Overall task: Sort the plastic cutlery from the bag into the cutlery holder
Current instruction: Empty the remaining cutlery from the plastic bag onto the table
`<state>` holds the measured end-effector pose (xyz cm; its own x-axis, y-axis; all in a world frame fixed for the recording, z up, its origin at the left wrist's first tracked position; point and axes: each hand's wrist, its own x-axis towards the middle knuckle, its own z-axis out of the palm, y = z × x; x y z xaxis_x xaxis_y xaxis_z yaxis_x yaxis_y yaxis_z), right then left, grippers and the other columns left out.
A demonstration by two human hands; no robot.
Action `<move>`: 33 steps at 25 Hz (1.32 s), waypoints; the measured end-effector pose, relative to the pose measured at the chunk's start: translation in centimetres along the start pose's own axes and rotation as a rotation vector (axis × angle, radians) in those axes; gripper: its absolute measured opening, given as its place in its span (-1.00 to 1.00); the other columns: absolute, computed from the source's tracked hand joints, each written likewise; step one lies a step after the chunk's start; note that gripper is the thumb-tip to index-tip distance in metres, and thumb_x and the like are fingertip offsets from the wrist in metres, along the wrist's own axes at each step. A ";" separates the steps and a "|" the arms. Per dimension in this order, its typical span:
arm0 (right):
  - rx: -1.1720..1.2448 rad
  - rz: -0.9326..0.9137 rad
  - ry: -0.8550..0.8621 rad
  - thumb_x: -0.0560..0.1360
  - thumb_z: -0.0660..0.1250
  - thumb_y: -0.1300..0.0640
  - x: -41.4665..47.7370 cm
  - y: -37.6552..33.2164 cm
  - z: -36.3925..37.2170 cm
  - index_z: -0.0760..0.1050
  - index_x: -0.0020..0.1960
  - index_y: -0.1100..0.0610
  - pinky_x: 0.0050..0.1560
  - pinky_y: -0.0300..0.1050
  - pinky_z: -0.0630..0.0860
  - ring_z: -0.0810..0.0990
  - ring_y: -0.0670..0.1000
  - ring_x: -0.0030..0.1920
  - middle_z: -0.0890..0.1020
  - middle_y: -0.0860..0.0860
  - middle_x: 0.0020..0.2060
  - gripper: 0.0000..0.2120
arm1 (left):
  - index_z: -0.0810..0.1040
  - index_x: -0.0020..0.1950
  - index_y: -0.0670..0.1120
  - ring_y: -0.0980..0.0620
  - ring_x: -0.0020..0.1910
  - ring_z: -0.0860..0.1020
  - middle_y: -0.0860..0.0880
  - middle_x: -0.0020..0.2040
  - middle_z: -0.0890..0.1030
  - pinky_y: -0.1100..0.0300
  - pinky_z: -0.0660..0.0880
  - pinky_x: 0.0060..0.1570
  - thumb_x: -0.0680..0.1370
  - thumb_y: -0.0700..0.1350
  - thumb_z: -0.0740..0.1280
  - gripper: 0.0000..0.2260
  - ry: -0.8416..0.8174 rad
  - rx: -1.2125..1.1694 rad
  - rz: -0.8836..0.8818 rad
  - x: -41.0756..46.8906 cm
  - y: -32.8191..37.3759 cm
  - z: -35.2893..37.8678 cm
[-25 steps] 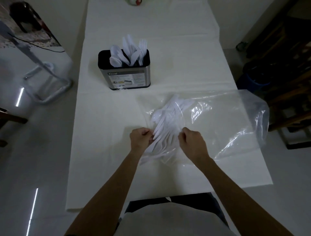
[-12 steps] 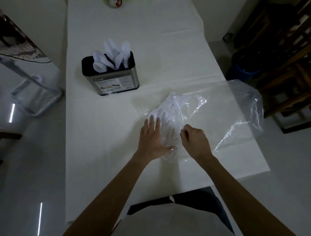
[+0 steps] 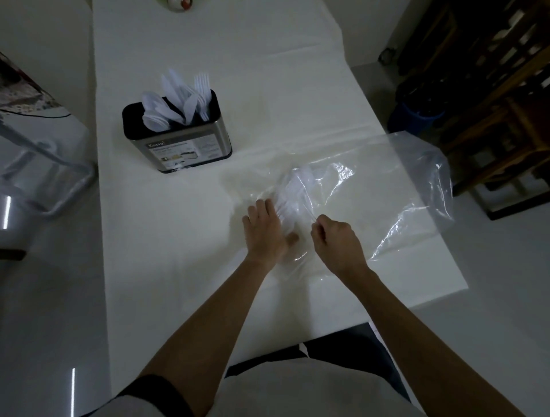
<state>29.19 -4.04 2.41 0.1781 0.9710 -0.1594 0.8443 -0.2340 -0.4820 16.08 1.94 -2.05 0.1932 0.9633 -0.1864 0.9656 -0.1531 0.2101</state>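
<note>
A clear plastic bag [image 3: 387,190] lies on the white table [image 3: 178,238], stretching to the right edge. A pile of white plastic cutlery [image 3: 293,193] shows through its left part. My left hand [image 3: 266,229] lies flat with straight fingers on the bag's near left end, pressing it and the cutlery down. My right hand [image 3: 336,241] sits just to the right, its fingers curled and pinching the bag's film. The cutlery holder [image 3: 178,140], a steel tin with a black rim, stands at the back left with white spoons, knives and forks upright in it.
A small round object [image 3: 180,3] sits at the table's far end. Dark wooden furniture [image 3: 491,89] and a blue bin [image 3: 413,119] stand to the right of the table. A metal frame [image 3: 44,166] stands on the floor to the left.
My left hand went from gripping the bag's edge to lying flat on the cutlery, and now reaches slightly further. My right hand keeps its pinch on the bag. The view shifted.
</note>
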 end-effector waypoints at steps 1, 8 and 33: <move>-0.001 0.003 0.006 0.57 0.13 0.17 0.1 0.0 -0.1 0.21 -0.28 0.18 -0.50 -0.18 0.07 0.19 -0.05 -0.52 0.23 -0.04 -0.54 -0.74 | 0.24 0.32 -0.21 -0.14 0.14 0.43 -0.15 0.23 0.37 0.07 0.43 0.05 0.41 0.14 0.38 -0.34 -0.006 -0.032 -0.009 0.0 0.1 -0.1; -0.051 -0.045 -0.011 0.57 0.12 0.17 0.7 0.3 -0.3 0.21 -0.28 0.18 -0.48 -0.14 0.09 0.28 0.12 -0.45 0.23 -0.03 -0.55 -0.74 | 0.28 0.26 -0.21 -0.20 0.06 0.57 -0.17 0.15 0.50 0.04 0.48 -0.02 0.39 -0.09 0.45 -0.45 -0.107 -0.209 -0.061 0.1 -0.5 -1.3; -0.176 -0.231 -0.023 0.56 0.16 0.15 2.4 0.4 -1.1 0.41 -0.22 0.23 -0.36 -0.13 0.28 0.40 0.17 -0.40 0.44 0.10 -0.45 -0.78 | 0.31 0.28 -0.19 -0.16 0.20 0.41 -0.16 0.25 0.39 0.00 0.39 0.00 0.42 0.28 0.29 -0.35 0.091 -0.150 -0.597 -7.8 -8.6 -1.2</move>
<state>30.51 -1.77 2.85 -0.0391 0.9958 -0.0827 0.9363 0.0076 -0.3511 6.04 -4.00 -1.30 -0.3942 0.8891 -0.2325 0.8663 0.4439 0.2289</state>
